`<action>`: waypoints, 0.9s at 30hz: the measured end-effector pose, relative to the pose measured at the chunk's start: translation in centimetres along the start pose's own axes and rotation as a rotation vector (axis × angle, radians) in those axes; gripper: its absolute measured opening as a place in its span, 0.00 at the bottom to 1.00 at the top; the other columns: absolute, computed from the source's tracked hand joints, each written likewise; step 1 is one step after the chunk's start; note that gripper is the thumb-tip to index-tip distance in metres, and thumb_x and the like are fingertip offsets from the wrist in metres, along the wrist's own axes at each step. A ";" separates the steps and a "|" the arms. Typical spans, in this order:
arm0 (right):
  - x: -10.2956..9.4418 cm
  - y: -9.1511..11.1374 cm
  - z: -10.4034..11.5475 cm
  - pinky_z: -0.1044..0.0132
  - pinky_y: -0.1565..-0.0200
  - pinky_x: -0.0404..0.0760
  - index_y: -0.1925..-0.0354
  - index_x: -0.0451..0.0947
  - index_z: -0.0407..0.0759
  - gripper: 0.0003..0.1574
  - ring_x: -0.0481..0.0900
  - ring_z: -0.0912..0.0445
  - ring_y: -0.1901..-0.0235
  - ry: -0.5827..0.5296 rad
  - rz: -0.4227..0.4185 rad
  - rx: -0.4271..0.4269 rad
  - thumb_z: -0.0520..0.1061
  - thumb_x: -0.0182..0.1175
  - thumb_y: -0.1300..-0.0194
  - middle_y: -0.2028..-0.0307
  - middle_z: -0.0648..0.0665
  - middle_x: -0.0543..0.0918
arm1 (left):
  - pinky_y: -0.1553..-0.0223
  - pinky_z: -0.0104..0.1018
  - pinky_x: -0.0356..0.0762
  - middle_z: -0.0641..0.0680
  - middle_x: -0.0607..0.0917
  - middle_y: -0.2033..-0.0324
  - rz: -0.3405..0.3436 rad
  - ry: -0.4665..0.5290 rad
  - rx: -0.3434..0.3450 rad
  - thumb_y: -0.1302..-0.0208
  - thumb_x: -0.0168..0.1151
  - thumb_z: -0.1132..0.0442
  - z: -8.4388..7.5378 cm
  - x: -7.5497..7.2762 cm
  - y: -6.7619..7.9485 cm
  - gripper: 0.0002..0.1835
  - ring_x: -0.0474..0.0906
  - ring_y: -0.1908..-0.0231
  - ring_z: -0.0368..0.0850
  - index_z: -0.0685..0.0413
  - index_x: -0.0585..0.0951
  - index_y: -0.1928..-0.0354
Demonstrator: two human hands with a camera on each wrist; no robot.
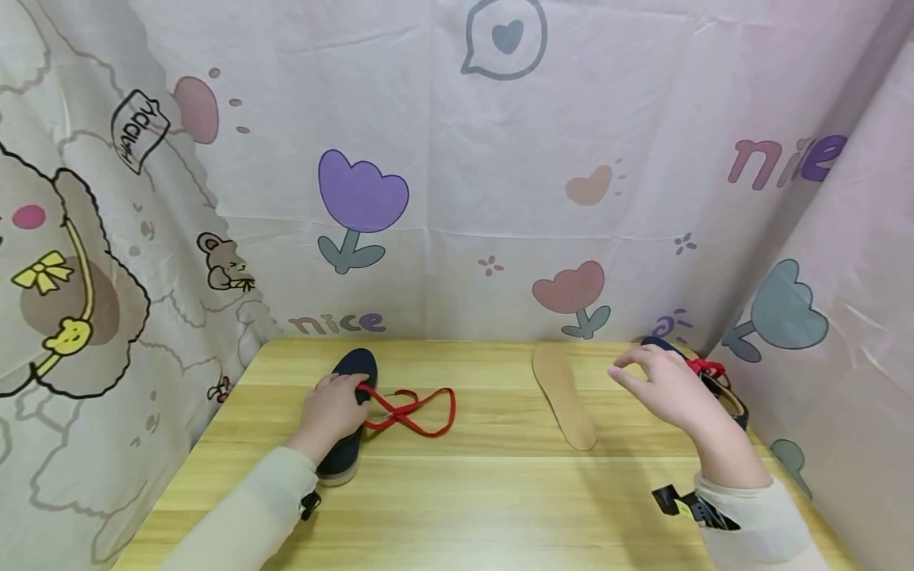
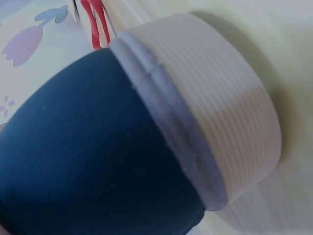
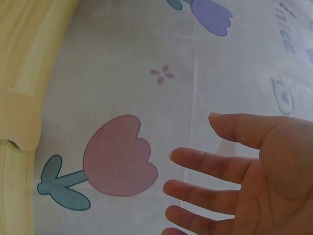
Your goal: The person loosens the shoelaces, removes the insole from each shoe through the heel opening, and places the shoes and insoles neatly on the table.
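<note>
My left hand (image 1: pixel 336 408) grips a dark navy shoe (image 1: pixel 341 456) across its middle at the left of the table. Close up in the left wrist view are the shoe's dark heel (image 2: pixel 88 142) and its ridged beige sole (image 2: pixel 215 93). A loose red shoelace (image 1: pixel 432 432) trails from the shoe to the right in crossing loops. Raised over the right side, my right hand (image 1: pixel 664 385) holds nothing; its fingers are spread apart in the right wrist view. A tan insole (image 1: pixel 564 396) lies flat to the left of that hand.
Behind the right hand stands a second navy shoe (image 1: pixel 731 404) with a red lace, partly hidden, near the table's right edge. A printed white curtain (image 1: pixel 457 159) borders the back and sides of the wooden table (image 1: pixel 471 507).
</note>
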State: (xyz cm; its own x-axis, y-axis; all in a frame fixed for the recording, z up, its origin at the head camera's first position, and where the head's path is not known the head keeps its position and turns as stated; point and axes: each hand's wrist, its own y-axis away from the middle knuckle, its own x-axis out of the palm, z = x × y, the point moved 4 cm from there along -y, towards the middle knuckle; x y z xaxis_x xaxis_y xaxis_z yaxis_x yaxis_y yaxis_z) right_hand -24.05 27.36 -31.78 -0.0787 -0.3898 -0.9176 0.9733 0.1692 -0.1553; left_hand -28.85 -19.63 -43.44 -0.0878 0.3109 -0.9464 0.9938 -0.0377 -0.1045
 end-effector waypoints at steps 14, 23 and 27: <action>-1.0 0.6 -2.7 0.28 0.44 0.65 0.46 0.81 0.38 0.34 0.65 0.30 0.40 -0.045 -0.012 0.055 0.66 0.55 0.28 0.41 0.28 0.75 | 0.44 0.71 0.65 0.70 0.77 0.39 0.006 0.002 -0.019 0.36 0.64 0.55 4.0 -1.0 0.1 0.29 0.63 0.36 0.74 0.57 0.77 0.35; -1.4 0.1 -4.5 0.31 0.48 0.72 0.47 0.82 0.37 0.32 0.74 0.33 0.47 -0.020 -0.023 0.057 0.63 0.56 0.27 0.45 0.27 0.77 | 0.46 0.73 0.64 0.71 0.76 0.39 0.005 0.022 -0.037 0.36 0.64 0.55 6.1 -1.7 0.2 0.29 0.61 0.37 0.77 0.58 0.76 0.34; -1.5 0.0 -5.3 0.38 0.53 0.77 0.50 0.83 0.35 0.28 0.78 0.41 0.56 -0.031 -0.037 0.051 0.59 0.58 0.27 0.53 0.33 0.80 | 0.46 0.73 0.63 0.72 0.76 0.39 0.000 0.027 -0.036 0.36 0.64 0.56 6.8 -2.0 0.1 0.29 0.61 0.37 0.77 0.59 0.76 0.34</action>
State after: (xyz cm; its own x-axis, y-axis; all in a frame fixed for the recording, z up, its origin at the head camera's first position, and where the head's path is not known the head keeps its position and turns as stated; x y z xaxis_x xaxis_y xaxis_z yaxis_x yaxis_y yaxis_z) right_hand -25.12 32.73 -32.34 -0.1086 -0.4233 -0.8995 0.9796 0.1082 -0.1692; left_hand -29.01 -26.67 -43.67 -0.0862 0.3368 -0.9376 0.9957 -0.0036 -0.0929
